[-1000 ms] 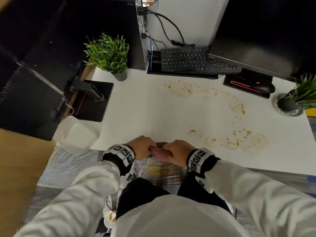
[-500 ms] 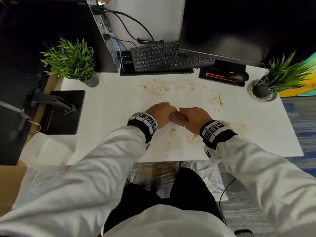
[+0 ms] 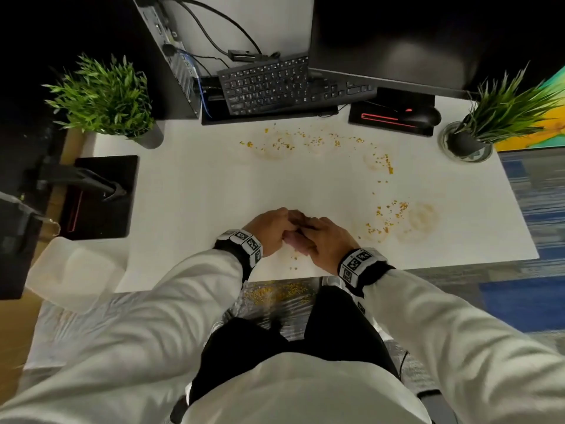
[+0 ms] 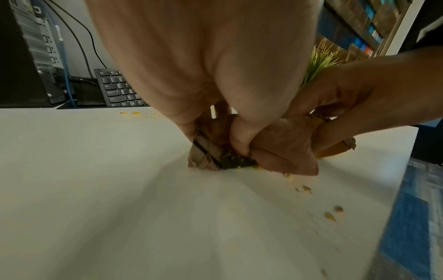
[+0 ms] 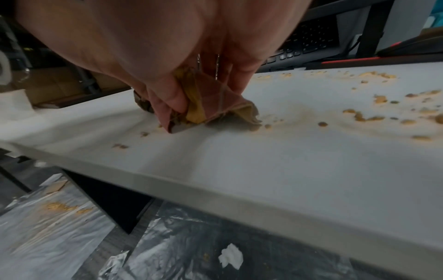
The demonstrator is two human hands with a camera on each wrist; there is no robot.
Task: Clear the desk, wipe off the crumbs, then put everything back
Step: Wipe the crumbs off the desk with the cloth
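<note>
Both hands meet on the white desk (image 3: 214, 185) near its front edge, bunching a brownish-pink cloth (image 3: 298, 240) between them. My left hand (image 3: 269, 228) grips the cloth's left side, thumb and fingers curled into it (image 4: 282, 149). My right hand (image 3: 324, 240) pinches the right side, and a folded corner (image 5: 215, 96) touches the desk. Yellow crumbs (image 3: 385, 215) lie to the right of the hands, with more crumbs (image 3: 281, 142) and faint ring stains in front of the keyboard. A few crumbs (image 4: 330, 216) sit just below the cloth.
At the back stand a black keyboard (image 3: 266, 84), a monitor (image 3: 391, 35), a mouse (image 3: 422, 116) on its pad and a PC tower (image 3: 171, 56). Potted plants (image 3: 104, 96) (image 3: 495, 117) flank the desk. A crumb-strewn plastic sheet (image 3: 275, 293) covers the floor below.
The hands with the cloth moved from the desk's front edge, above the floor sheet, back onto the desk top. They now sit slightly nearer the front edge than half a second ago.
</note>
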